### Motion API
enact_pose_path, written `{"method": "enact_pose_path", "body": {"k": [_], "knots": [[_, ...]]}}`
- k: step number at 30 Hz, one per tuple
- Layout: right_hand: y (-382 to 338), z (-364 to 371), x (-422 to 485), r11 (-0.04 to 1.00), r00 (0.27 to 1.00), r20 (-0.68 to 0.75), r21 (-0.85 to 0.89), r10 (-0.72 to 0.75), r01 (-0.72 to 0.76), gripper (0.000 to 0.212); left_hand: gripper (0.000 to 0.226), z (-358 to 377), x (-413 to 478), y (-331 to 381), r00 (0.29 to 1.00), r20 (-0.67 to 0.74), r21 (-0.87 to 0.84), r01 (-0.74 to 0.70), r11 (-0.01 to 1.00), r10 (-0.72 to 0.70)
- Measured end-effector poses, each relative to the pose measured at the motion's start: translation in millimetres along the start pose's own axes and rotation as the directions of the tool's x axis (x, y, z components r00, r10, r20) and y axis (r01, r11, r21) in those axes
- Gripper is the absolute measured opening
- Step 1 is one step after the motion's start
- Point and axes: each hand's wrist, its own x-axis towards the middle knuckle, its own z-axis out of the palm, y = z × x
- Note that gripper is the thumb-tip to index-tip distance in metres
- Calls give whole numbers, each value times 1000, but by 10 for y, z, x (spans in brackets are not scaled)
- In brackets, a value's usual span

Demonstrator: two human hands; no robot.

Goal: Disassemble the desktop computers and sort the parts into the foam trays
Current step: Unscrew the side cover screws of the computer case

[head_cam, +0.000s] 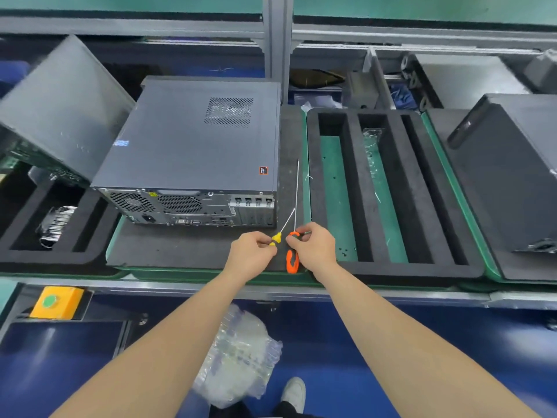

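A grey desktop computer (193, 146) lies on its side on a black foam mat (168, 245), its rear ports facing me. In front of its right rear corner my left hand (250, 254) grips the yellow handle of a small screwdriver (276, 238), whose thin shaft points up and right. My right hand (315, 247) holds the top of an orange-handled screwdriver (292, 257); its long shaft runs up along the computer's right side. A black foam tray (391, 191) with long slots lies to the right.
Another dark computer case (60, 107) leans tilted at the far left above a foam tray (51, 224) holding a wrapped part. A further black case (509, 176) lies at the right. A yellow box with a green button (55, 301) sits on the bench front. Bubble wrap (241, 357) lies on the floor.
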Motion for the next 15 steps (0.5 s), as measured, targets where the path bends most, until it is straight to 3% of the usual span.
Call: {"method": "enact_pose_path", "body": {"k": [8,13,15], "knots": [[42,-7,-30,998,999,-9,48,31,-31,31,31,-70,-58,21,991,125,-76,-45,996,55],[-67,-71,-149,996,974,-215,33,-72,81,16,25,-105,-159,85,982,167,-174,-57,983,87],[-152,-113,-259,990,964,-249,83,-94,117,24,22,-127,-209,135,974,182,-226,-92,970,135]]}}
